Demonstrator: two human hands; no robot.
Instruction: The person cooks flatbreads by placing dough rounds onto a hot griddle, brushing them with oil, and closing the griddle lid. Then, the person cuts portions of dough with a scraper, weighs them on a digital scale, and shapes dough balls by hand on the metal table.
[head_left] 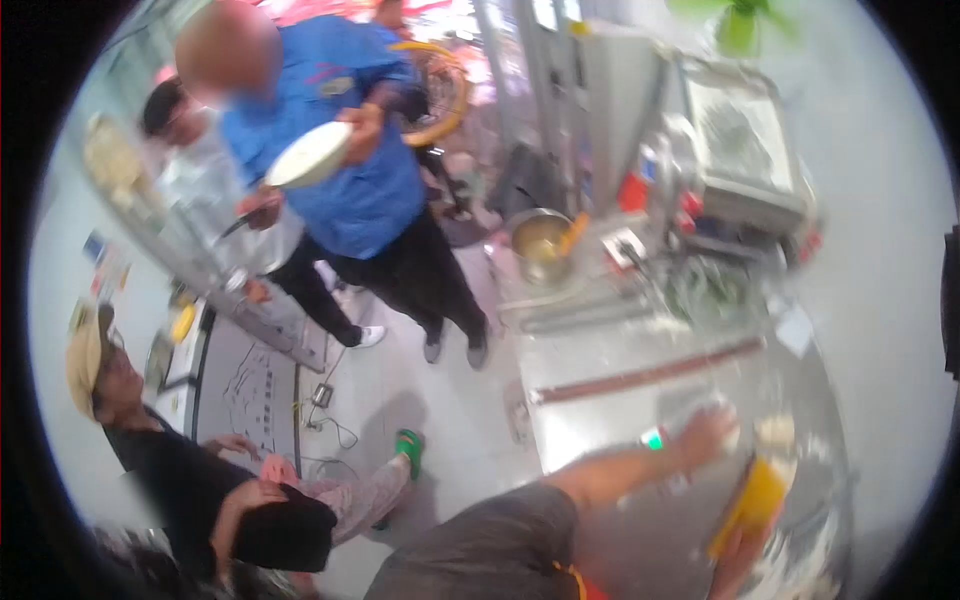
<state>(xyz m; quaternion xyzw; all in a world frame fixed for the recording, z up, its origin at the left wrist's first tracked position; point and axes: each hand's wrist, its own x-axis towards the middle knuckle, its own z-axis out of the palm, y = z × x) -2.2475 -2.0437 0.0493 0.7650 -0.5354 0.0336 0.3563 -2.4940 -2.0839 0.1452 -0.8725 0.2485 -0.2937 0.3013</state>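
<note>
In the lower right of the frame, the right hand (740,560) grips the yellow scraper (757,500) by its lower part; its fingers are partly hidden, so their exact closing cannot be seen. The scraper slants up and to the right from that hand, its upper end just beside the dough (775,432), a pale lump at the right. The left hand (708,437) is stretched out above and to the left of the scraper, low over the table (590,430); it is blurred, and whether the fingers are spread or pinching anything cannot be told. The dough lies just to the right of the left hand and above the right hand. A green-lit watch (655,438) shows on the left wrist.

White flour (800,565) is smeared over the table at the lower right. A brown rod (650,372) lies aslant above the left hand, well apart from the scraper. Farther up stand a pot (541,245) with an orange handle (573,233) leaning in it and, beside that to the right, a green-filled bag (708,290). At the upper left, a person in blue (345,200) holds a white bowl (311,155).
</note>
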